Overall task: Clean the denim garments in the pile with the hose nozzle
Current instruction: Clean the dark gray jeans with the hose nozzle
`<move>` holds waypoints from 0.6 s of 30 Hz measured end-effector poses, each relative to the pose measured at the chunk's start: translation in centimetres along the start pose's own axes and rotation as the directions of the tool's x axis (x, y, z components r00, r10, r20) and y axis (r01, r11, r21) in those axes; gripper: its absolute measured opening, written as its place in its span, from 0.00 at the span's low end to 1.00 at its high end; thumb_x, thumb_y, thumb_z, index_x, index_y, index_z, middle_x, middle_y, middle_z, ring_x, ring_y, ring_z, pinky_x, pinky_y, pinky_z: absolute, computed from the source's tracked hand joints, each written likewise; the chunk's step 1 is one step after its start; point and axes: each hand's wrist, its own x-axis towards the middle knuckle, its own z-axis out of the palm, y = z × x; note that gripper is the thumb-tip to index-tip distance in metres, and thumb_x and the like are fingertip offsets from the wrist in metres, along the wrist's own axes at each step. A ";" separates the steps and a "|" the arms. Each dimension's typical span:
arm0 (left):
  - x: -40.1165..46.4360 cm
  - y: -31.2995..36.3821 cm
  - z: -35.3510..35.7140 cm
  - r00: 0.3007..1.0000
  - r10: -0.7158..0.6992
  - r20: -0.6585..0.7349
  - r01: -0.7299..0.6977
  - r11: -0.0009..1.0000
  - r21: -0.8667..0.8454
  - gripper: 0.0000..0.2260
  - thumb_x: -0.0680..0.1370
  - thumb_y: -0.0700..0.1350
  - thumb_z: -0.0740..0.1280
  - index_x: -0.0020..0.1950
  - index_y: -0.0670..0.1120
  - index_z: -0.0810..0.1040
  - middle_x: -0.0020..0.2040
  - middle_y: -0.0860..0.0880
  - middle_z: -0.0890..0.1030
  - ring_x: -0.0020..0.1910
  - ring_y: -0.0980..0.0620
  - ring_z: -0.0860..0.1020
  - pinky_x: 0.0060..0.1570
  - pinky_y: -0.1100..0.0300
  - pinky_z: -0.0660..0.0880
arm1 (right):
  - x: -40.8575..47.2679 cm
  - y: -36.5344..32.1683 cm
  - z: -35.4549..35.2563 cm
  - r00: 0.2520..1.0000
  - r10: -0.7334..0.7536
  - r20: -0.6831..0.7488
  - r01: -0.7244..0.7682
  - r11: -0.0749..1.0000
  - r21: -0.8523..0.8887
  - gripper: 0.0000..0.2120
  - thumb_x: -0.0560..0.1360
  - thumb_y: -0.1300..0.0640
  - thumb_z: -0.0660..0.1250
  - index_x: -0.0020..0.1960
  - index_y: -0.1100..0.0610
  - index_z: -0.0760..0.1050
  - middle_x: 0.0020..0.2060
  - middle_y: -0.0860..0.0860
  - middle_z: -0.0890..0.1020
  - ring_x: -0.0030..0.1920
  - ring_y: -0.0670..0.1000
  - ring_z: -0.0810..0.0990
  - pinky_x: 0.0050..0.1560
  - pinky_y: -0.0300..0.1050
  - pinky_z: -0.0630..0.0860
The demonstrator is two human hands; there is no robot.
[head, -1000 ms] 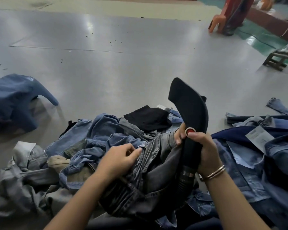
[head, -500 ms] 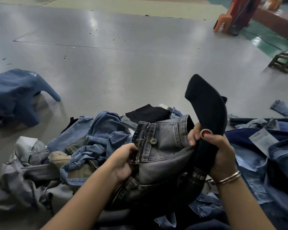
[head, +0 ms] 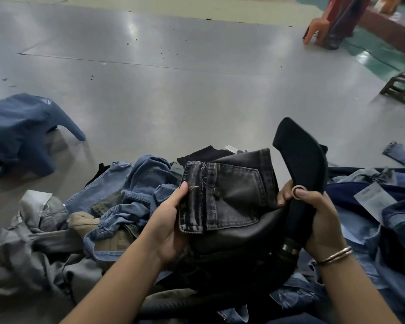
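Left hand (head: 171, 228) grips dark denim garment (head: 229, 202); right hand (head: 318, 218) grips black hose nozzle (head: 302, 155).

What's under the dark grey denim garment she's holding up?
Under the dark grey denim garment: ribbed black hose and blue denim pile. Whatever lies directly beneath stays covered.

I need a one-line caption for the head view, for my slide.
Left hand grips a dark grey denim garment while right hand holds the black hose nozzle beside it.

Bare grey floor (head: 197, 94) ahead lies open; denim pile (head: 117, 206) crowds near.
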 end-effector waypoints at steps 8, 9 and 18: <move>1.1 0.7 -0.7 0.967 0.176 -0.184 -0.195 0.977 -0.090 0.18 0.83 0.49 0.54 0.68 0.42 0.73 0.60 0.39 0.80 0.56 0.41 0.80 0.38 0.51 0.82 | -0.4 -0.7 0.0 0.948 -0.087 -0.306 0.025 0.979 -0.200 0.21 0.71 0.47 0.66 0.54 0.63 0.71 0.28 0.54 0.77 0.31 0.53 0.80 0.36 0.42 0.80; 1.3 0.7 -0.9 0.957 0.201 -0.210 -0.225 0.970 -0.093 0.18 0.83 0.49 0.54 0.68 0.43 0.72 0.60 0.40 0.80 0.56 0.42 0.80 0.39 0.51 0.81 | -0.8 -1.2 0.1 0.952 -0.096 -0.290 0.035 0.978 -0.206 0.22 0.71 0.46 0.67 0.54 0.62 0.71 0.29 0.54 0.77 0.30 0.52 0.80 0.35 0.42 0.80; 2.6 0.0 -0.5 0.894 0.352 -0.276 -0.364 0.931 0.007 0.16 0.84 0.45 0.54 0.67 0.40 0.72 0.57 0.39 0.80 0.47 0.44 0.83 0.40 0.51 0.81 | -5.0 0.4 4.3 0.941 0.313 0.129 -0.165 0.757 -0.632 0.10 0.66 0.44 0.71 0.42 0.49 0.78 0.28 0.51 0.79 0.24 0.54 0.78 0.25 0.42 0.73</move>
